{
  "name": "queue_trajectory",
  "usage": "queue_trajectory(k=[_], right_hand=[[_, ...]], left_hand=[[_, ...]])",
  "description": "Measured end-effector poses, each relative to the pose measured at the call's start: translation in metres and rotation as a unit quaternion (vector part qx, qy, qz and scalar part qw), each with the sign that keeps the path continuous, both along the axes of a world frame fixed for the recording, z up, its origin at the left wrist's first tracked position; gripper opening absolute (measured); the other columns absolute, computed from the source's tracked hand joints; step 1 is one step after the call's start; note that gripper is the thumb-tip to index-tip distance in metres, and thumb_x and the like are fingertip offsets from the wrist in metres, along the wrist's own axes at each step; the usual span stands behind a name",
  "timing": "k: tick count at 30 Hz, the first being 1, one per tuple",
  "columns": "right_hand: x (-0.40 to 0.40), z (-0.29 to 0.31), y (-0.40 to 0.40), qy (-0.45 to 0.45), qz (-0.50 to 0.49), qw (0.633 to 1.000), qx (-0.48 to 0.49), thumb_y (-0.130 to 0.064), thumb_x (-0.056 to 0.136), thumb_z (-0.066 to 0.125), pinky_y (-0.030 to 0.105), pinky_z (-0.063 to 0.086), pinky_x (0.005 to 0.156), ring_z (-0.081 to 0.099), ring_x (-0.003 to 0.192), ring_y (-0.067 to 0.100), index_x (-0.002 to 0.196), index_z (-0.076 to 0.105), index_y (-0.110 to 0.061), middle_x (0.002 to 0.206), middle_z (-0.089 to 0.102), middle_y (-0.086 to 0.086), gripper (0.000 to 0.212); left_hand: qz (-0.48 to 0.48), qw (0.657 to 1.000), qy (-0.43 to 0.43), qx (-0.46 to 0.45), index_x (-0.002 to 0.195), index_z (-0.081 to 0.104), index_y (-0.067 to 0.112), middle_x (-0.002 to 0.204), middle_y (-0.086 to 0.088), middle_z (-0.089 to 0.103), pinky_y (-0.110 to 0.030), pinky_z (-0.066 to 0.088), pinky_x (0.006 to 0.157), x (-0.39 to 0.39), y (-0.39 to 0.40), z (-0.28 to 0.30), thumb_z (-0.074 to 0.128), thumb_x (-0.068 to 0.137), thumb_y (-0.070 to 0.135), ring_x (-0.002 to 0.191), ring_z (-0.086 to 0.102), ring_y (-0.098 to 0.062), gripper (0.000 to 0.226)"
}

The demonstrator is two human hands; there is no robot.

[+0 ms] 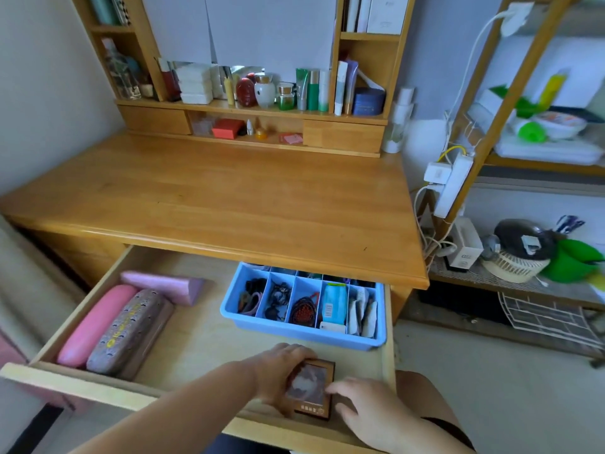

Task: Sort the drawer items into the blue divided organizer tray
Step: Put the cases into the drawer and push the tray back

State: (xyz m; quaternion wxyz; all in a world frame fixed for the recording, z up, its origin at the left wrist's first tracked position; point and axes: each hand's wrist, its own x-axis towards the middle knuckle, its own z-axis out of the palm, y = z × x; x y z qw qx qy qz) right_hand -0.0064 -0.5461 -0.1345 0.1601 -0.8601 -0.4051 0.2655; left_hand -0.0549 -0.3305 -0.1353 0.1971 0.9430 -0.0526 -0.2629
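Note:
The blue divided organizer tray (294, 334) stands at the back right of the open wooden drawer (82, 386). Its compartments hold dark hair ties, a red-beaded pouch, a blue bottle (334, 303) and white packets. In front of the tray lies a small brown box (311, 389) with a clear lid, at the drawer's front right. My left hand (278, 371) grips the box along its left side, fingers curled over its top edge. My right hand (363, 407) touches the box's right edge with loosely bent fingers.
At the drawer's left lie a pink case (95, 326), a patterned case (127, 332) and a purple wedge-shaped case (167, 286). The desktop (229, 204) overhangs the tray's back. A shelf with cables and a power strip (453, 185) stands to the right.

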Motion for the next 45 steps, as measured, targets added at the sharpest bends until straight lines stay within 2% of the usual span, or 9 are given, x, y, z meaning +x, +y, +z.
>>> queue_trajectory(k=[5,11,15,19,22,26,33,41,45], right_hand=[[0.003,0.004,-0.003,-0.032,-0.062,0.997,0.038,-0.026,0.095,0.045,0.012,0.039,0.088,0.055,0.108,0.001,0.116,0.062,-0.034,0.119,0.062,-0.015,0.028],[0.022,0.025,-0.013,-0.097,-0.116,0.986,0.070,-0.015,0.099,0.038,0.006,0.030,0.083,0.049,0.112,0.000,0.123,0.057,-0.027,0.125,0.054,-0.013,0.033],[0.022,0.037,-0.012,-0.069,-0.111,0.989,0.068,-0.021,0.099,0.041,0.011,0.037,0.087,0.051,0.111,0.001,0.121,0.059,-0.025,0.121,0.057,-0.012,0.029],[-0.005,0.036,-0.007,0.021,-0.050,0.998,0.033,-0.060,0.085,0.046,0.010,0.044,0.078,0.055,0.088,-0.011,0.098,0.064,-0.042,0.095,0.064,-0.022,0.028],[-0.029,0.025,0.001,0.090,0.046,0.995,0.001,-0.088,0.068,0.036,0.020,0.018,0.111,0.036,0.111,-0.024,0.112,0.057,-0.051,0.110,0.054,-0.036,0.062],[-0.037,0.018,0.006,0.027,0.089,0.994,-0.064,-0.075,0.083,0.036,0.026,0.008,0.113,0.023,0.137,-0.002,0.139,0.035,-0.047,0.145,0.038,-0.022,0.063],[-0.038,0.032,0.020,-0.029,0.133,0.981,-0.141,-0.085,0.069,0.007,0.032,0.008,0.116,0.026,0.141,0.011,0.149,0.025,-0.027,0.149,0.037,-0.003,0.100],[0.016,0.053,0.041,-0.084,0.069,0.991,-0.083,-0.055,0.094,0.039,0.030,0.015,0.116,0.023,0.142,0.009,0.142,0.033,-0.040,0.149,0.039,-0.010,0.051],[0.054,0.057,0.050,-0.125,-0.006,0.991,-0.041,-0.055,0.092,0.044,0.024,0.039,0.088,0.046,0.124,0.009,0.131,0.046,-0.040,0.133,0.052,-0.016,0.042]], left_hand=[[0.193,0.979,-0.038,-0.063,0.131,0.049,0.032,0.132,0.003,0.036,-0.029,0.039,0.105,-0.005,-0.003,-0.011,0.067,0.084,0.040,0.121,0.044,-0.017,0.050],[0.337,0.932,0.071,-0.114,0.122,0.052,0.016,0.099,-0.002,0.058,-0.025,0.054,0.061,-0.004,-0.020,-0.014,0.042,0.098,0.036,0.074,0.060,-0.014,0.033],[0.293,0.898,0.195,-0.264,0.116,0.057,0.018,0.098,0.000,0.062,-0.032,0.053,0.084,-0.007,-0.046,-0.005,0.038,0.099,0.035,0.094,0.065,-0.020,0.031],[0.171,0.971,0.070,-0.150,0.133,0.051,0.030,0.123,0.006,0.059,-0.028,0.043,0.100,-0.034,-0.011,0.017,0.047,0.088,0.063,0.112,0.056,-0.012,0.055],[0.099,0.992,0.014,-0.077,0.123,0.057,0.036,0.117,0.010,0.063,-0.022,0.044,0.093,-0.083,0.043,0.028,0.060,0.074,0.071,0.106,0.058,-0.009,0.060],[0.044,0.990,-0.048,0.122,0.116,0.055,0.033,0.113,0.011,0.063,-0.024,0.041,0.088,-0.136,0.112,0.031,0.055,0.073,0.073,0.105,0.056,-0.011,0.059],[0.049,0.981,-0.114,0.152,0.102,0.056,0.026,0.100,0.008,0.065,-0.021,0.037,0.074,-0.145,0.155,0.026,0.043,0.071,0.083,0.091,0.059,-0.013,0.066],[0.114,0.973,-0.147,0.139,0.102,0.060,0.033,0.095,0.013,0.066,-0.019,0.039,0.075,-0.076,0.178,0.038,0.050,0.067,0.082,0.090,0.059,-0.009,0.062],[0.170,0.945,-0.221,0.169,0.104,0.066,0.031,0.097,0.011,0.064,-0.026,0.038,0.090,-0.037,0.178,0.035,0.059,0.063,0.078,0.099,0.056,-0.014,0.063]])
